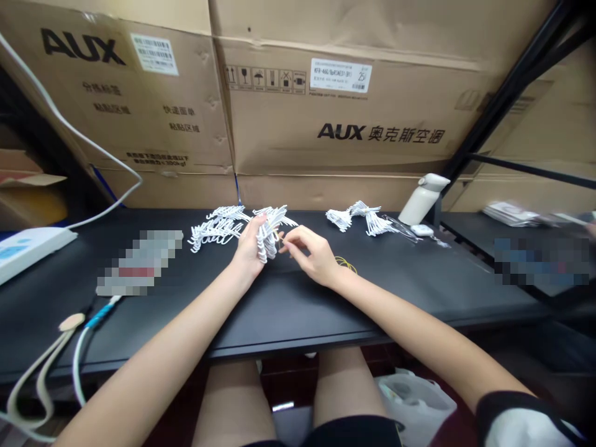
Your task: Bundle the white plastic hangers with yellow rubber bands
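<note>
My left hand [250,243] is wrapped round a bundle of white hooks [267,243], held upright just above the black table. At the bundle's right side my right hand [313,253] pinches a thin yellow band [279,239], which is partly hidden by the fingers. More loose white hooks [216,228] lie in a pile left of my left hand. Several thin yellow bands [346,265] rest on the table behind my right wrist. Farther right are bundled white hooks [367,216], gathered at the middle, beside a smaller bunch [339,219].
Large cardboard boxes [279,136] stand along the back edge. A white bottle [424,198] and a small white case [421,230] sit at the back right. At left lie a blurred-out phone-shaped object [139,264] with a cable and a white power strip [35,248].
</note>
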The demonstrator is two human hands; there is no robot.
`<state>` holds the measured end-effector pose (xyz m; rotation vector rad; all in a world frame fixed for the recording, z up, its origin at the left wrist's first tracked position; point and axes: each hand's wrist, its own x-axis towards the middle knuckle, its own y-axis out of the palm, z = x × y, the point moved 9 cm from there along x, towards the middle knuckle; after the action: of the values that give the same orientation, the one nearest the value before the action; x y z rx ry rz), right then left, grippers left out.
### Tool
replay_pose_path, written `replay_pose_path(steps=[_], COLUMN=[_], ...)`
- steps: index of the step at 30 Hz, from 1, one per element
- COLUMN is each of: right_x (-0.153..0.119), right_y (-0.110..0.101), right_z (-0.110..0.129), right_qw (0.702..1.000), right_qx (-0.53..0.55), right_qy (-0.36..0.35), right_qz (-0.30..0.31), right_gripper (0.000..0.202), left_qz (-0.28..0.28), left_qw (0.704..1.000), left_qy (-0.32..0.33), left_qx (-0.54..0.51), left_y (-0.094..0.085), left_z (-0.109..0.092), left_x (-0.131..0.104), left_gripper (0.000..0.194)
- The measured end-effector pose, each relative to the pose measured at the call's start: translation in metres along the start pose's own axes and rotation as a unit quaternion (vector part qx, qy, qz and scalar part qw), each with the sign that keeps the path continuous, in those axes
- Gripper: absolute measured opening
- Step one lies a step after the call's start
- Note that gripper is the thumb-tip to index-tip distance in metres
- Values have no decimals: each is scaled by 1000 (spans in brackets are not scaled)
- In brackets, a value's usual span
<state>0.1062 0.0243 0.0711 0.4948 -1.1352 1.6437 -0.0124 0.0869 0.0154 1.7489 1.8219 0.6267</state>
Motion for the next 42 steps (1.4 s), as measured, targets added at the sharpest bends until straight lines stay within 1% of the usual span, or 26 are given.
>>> replay_pose_path(steps=[3,6,8,10,13,18,20,23,25,28,31,34,37,39,42], right_x=[-3,-6,-7,-6,-5,-3,-3,-2,-2,-2,-3,-4,-5,-5,-3], right_y=[6,10,9,8,5,-11,-11,-8,-9,-11,-12,-11,-13,-17,-27], right_z=[-17,-26,-28,-27,-21,-2,2,-2,-5,-7,-7,-6,-5,-6,-5], right_qw=[994,987,987,988,993,996,994,996,997,998,998,997,996,995,994], right_qx=[73,100,97,88,56,-64,-85,-75,-54,-18,-8,3,11,-11,-69], right_qy=[82,121,130,127,100,26,17,32,43,49,53,59,66,65,39], right_qz=[14,19,9,3,-2,-63,-61,-43,-44,-44,-43,-50,-67,-74,-78], right_gripper=[12,15,17,19,18,14,14,16,16,15,14,13,13,13,13], left_qz=[-1,13,23,29,34,26,30,49,66,99,118,109,83,64,50], left_qw=[1000,999,998,998,997,996,997,997,997,995,993,993,994,994,993], left_qy=[19,14,18,21,15,1,-8,-22,-24,-17,-2,12,13,10,-9], left_qx=[9,34,48,58,75,82,72,59,41,17,23,43,70,86,108], left_y=[3,7,8,9,11,13,16,20,23,28,28,24,19,18,18], left_z=[-3,-1,-1,-1,-1,1,3,7,8,8,6,4,3,3,6], left_x=[-5,-7,-7,-8,-8,-10,-11,-14,-15,-16,-14,-11,-10,-10,-13], left_gripper=[24,28,29,30,32,27,27,28,28,31,37,41,39,36,32])
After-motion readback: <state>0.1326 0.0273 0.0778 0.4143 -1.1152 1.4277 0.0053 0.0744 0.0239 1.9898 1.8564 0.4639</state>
